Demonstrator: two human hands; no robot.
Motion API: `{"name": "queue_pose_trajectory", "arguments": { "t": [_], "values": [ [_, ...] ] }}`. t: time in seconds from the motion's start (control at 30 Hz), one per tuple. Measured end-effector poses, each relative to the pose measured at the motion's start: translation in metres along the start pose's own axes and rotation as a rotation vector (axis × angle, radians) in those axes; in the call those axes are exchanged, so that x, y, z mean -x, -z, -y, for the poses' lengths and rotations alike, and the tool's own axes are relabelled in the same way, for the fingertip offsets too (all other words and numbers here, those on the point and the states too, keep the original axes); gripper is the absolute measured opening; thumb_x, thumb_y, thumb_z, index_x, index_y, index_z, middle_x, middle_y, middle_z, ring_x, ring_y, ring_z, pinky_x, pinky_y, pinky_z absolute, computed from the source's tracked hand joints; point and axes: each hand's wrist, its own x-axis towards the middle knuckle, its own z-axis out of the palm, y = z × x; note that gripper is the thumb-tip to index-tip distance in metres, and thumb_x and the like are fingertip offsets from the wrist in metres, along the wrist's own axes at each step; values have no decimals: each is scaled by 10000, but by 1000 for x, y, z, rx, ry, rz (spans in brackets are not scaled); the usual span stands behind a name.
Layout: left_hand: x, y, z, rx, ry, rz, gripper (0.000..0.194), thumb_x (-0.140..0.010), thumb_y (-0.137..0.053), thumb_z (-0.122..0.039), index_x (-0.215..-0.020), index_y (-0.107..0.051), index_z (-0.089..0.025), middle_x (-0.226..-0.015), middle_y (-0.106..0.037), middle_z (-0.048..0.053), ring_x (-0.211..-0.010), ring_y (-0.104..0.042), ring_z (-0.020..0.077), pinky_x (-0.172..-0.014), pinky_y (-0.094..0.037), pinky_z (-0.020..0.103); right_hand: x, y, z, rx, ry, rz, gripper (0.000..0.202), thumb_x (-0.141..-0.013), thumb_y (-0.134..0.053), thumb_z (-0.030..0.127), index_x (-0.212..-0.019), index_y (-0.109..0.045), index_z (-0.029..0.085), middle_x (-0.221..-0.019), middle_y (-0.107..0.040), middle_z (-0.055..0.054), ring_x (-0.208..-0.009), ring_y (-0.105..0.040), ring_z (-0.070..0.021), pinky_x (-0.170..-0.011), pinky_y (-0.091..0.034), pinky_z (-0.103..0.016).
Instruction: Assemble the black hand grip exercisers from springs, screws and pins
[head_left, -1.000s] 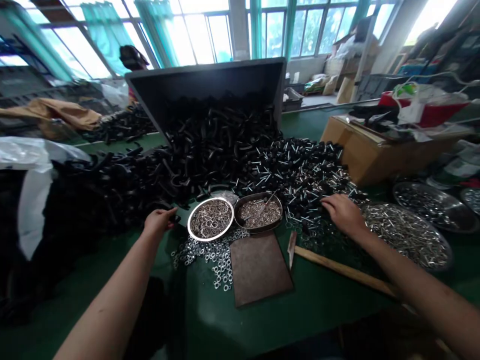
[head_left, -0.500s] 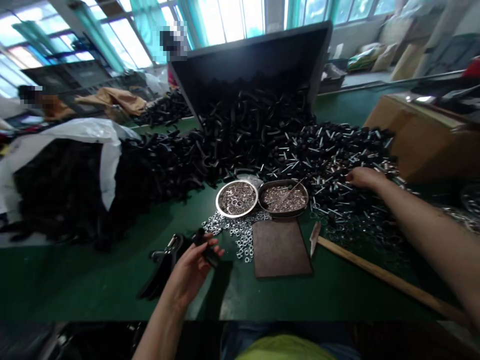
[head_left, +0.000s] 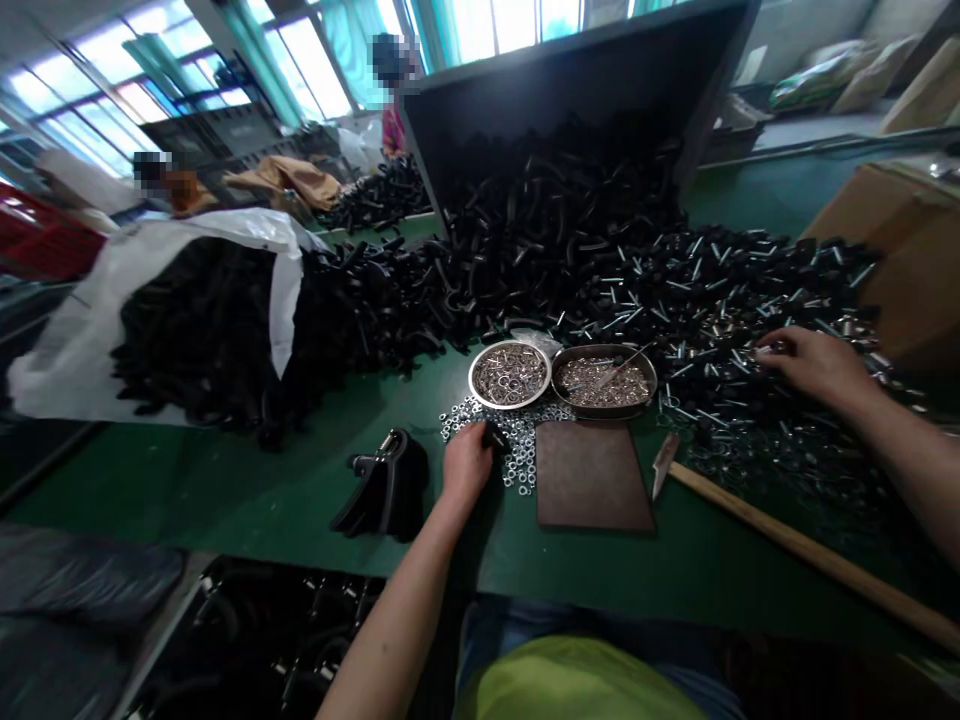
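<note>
My left hand (head_left: pixel 466 462) is closed around a black plastic part (head_left: pixel 494 436), most of it hidden by the fingers, beside the loose silver nuts (head_left: pixel 519 466). At the right, my right hand (head_left: pixel 821 370) reaches into the heap of black-headed bolts (head_left: pixel 705 268). Its fingers are pinched together near something small and shiny that I cannot make out. Left of my left forearm, a few curved black parts with metal fittings (head_left: pixel 386 485) stand together on the green table (head_left: pixel 247 490).
A round metal bowl (head_left: pixel 510 402) and an oval tin (head_left: pixel 604 408) hold small metal pieces. Before them lies a brown pad (head_left: pixel 592 480), with a wooden-handled hammer (head_left: pixel 802 550) to its right. Behind are a tipped bin (head_left: pixel 570 90), a white sack (head_left: pixel 82 350) and a cardboard box (head_left: pixel 900 230).
The view has swung left. My left hand has turned over and moved with the black part towards the nuts. My right hand stays at the bolt heap, fingers now pinched near something shiny.
</note>
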Motion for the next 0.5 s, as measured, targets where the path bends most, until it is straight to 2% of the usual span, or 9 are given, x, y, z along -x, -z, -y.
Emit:
{"name": "queue_pose_trajectory", "arguments": {
  "t": [0.03,0.1,0.17,0.2,0.27,0.33,0.43,0.5],
  "values": [
    [-3,-1,0,-17,-12,10,149,-735,-513,-115,-809,-626,-179,-946,-651,97,-915,-593,237,-795,-420,310,10,9,9,-98,-49,35,357,-731,-635,375,-854,-706,48,-730,-661,-130,-640,-556,-133,-591,-350,-323],
    [-7,-1,1,-40,-39,31,156,-734,-509,-117,-811,-624,-189,-948,-649,94,-911,-596,245,-783,-422,316,32,24,31,-562,-163,91,469,-758,-616,409,-1020,-624,20,-931,-637,-190,-803,-566,-180,-673,-383,-342],
    [-9,0,4,-69,-68,54,157,-731,-513,-120,-810,-621,-201,-949,-648,84,-903,-600,245,-768,-424,312,56,34,52,-743,-159,193,447,-791,-563,469,-1044,-582,101,-960,-632,-127,-764,-578,-141,-654,-430,-293],
    [-10,1,5,-89,-85,69,151,-732,-517,-127,-813,-619,-204,-955,-647,80,-902,-601,242,-762,-424,307,69,36,61,-953,-189,281,413,-774,-598,459,-1026,-571,134,-968,-622,-105,-762,-576,-139,-656,-449,-291],
    [-11,3,7,-125,-115,101,123,-740,-527,-151,-817,-610,-202,-951,-649,79,-898,-603,240,-747,-422,298,93,38,78,-1112,-202,365,365,-762,-606,481,-962,-565,179,-894,-619,-59,-702,-571,-130,-590,-466,-272],
    [-11,4,8,-136,-135,132,104,-742,-537,-167,-819,-601,-196,-919,-657,77,-887,-605,240,-734,-419,292,117,37,94,-1257,-218,446,311,-774,-603,461,-928,-566,193,-917,-623,-61,-711,-577,-139,-551,-466,-265],
    [-9,5,9,-101,-136,156,131,-733,-550,-164,-851,-595,-195,-887,-665,68,-862,-610,232,-717,-417,284,148,35,114,-1421,-255,540,269,-790,-610,395,-975,-555,208,-992,-627,-64,-763,-600,-151,-566,-480,-270],
    [-6,7,9,-75,-130,167,124,-719,-559,-150,-830,-594,-191,-882,-663,69,-858,-608,227,-719,-417,281,165,33,124,-1452,-281,559,315,-778,-631,376,-1034,-516,232,-880,-643,-26,-684,-600,-137,-547,-472,-264]
  ]
}}
